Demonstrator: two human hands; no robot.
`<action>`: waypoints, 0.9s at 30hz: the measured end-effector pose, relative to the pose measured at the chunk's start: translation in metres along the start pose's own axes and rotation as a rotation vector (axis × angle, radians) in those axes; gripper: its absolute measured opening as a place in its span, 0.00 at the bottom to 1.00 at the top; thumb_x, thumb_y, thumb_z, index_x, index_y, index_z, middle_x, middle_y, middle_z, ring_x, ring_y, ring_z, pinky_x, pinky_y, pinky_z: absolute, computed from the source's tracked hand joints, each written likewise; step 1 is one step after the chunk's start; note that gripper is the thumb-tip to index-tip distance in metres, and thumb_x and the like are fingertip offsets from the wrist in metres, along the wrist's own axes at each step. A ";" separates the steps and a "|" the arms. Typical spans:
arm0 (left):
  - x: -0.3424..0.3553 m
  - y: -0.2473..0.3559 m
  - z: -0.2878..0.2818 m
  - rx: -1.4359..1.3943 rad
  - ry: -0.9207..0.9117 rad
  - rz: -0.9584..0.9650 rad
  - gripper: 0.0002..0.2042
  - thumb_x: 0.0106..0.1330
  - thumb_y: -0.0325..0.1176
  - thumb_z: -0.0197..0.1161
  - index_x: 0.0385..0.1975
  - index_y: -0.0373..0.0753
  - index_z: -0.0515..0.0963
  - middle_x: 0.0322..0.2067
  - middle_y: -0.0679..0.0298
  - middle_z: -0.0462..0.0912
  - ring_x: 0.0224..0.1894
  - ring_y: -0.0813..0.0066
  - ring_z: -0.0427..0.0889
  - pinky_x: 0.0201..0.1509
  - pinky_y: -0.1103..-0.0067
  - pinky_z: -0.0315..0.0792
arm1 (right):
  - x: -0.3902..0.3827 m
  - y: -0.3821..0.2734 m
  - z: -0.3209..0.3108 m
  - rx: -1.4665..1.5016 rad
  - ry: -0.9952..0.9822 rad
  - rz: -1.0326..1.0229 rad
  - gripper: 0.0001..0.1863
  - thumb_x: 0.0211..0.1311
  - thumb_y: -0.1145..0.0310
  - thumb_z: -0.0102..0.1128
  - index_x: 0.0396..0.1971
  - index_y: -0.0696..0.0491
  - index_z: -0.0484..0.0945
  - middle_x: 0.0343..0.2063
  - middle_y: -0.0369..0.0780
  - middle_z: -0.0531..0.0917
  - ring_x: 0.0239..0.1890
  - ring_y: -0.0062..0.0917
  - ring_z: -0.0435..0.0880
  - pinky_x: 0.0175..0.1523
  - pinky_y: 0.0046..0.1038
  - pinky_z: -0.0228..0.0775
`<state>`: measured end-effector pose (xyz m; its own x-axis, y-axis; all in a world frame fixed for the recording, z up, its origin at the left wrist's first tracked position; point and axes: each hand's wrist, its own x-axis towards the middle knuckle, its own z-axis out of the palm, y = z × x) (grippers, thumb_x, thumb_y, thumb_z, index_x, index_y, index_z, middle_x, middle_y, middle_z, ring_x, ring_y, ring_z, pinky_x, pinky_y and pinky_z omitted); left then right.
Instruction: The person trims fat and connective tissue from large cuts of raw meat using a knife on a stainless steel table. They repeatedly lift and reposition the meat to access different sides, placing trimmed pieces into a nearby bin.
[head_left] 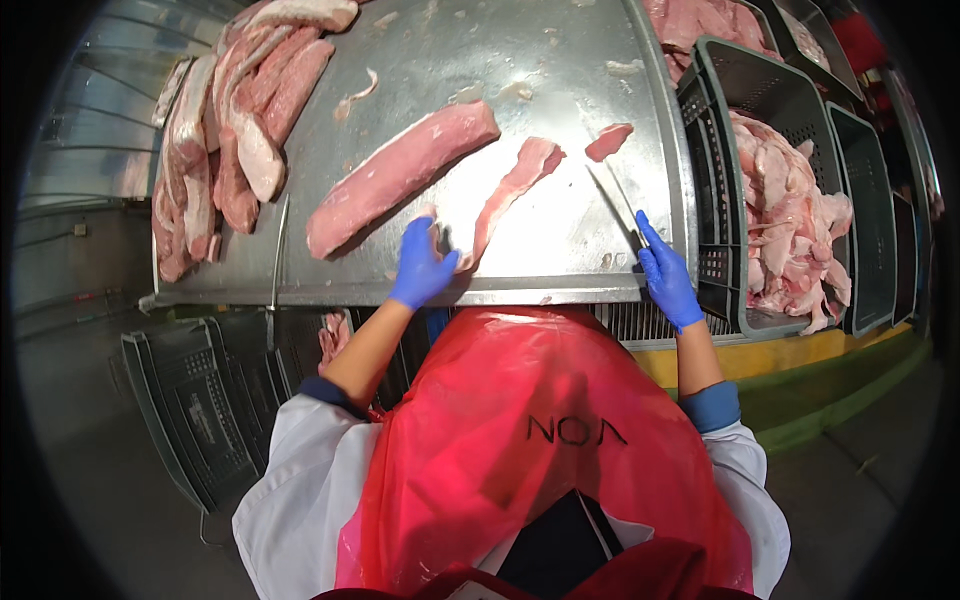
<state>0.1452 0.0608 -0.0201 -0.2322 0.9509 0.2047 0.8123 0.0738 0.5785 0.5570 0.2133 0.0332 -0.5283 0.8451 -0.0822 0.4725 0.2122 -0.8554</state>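
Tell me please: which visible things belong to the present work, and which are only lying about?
Apparently in work: knife in right hand; meat strip beside left hand; large meat piece; metal table.

Apparently lying about: thin curled scrap; dark crate, lower left.

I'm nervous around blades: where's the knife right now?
In the head view, the knife is in the right hand, its tip near a small meat piece.

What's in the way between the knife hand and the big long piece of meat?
The thin meat strip lies on the metal table between the right hand, which holds the knife, and the big long piece of meat. Nothing else visible blocks that path.
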 end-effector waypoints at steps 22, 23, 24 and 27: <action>0.049 0.072 0.097 -0.266 -0.511 -0.247 0.13 0.71 0.33 0.50 0.38 0.28 0.76 0.34 0.35 0.81 0.39 0.34 0.81 0.46 0.57 0.74 | 0.120 -0.030 0.139 -0.603 -0.271 -0.128 0.30 0.71 0.65 0.46 0.73 0.35 0.59 0.44 0.57 0.77 0.40 0.50 0.84 0.45 0.44 0.79; 0.045 0.076 0.100 -0.204 -0.581 -0.209 0.13 0.72 0.33 0.50 0.38 0.28 0.75 0.35 0.36 0.81 0.39 0.34 0.80 0.45 0.58 0.74 | 0.129 -0.021 0.139 -0.604 -0.244 -0.162 0.30 0.71 0.66 0.46 0.73 0.35 0.59 0.45 0.57 0.77 0.41 0.50 0.84 0.46 0.44 0.79; 0.036 0.076 0.098 -0.211 -0.572 -0.187 0.12 0.72 0.34 0.50 0.38 0.29 0.75 0.34 0.40 0.82 0.36 0.41 0.81 0.43 0.61 0.74 | 0.137 -0.008 0.137 -0.604 -0.218 -0.196 0.30 0.71 0.66 0.45 0.73 0.35 0.59 0.45 0.57 0.77 0.42 0.50 0.84 0.47 0.44 0.79; 0.008 0.029 0.077 -0.394 -0.498 -0.357 0.12 0.73 0.36 0.52 0.37 0.31 0.75 0.30 0.59 0.79 0.31 0.69 0.76 0.37 0.73 0.72 | 0.140 -0.010 0.100 -0.626 -0.294 -0.090 0.32 0.69 0.69 0.44 0.73 0.35 0.59 0.52 0.55 0.78 0.48 0.49 0.82 0.54 0.45 0.75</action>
<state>0.2083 0.0941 -0.0619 -0.0995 0.9201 -0.3789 0.4583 0.3804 0.8033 0.4076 0.2808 -0.0209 -0.7117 0.6619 -0.2352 0.6891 0.5928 -0.4168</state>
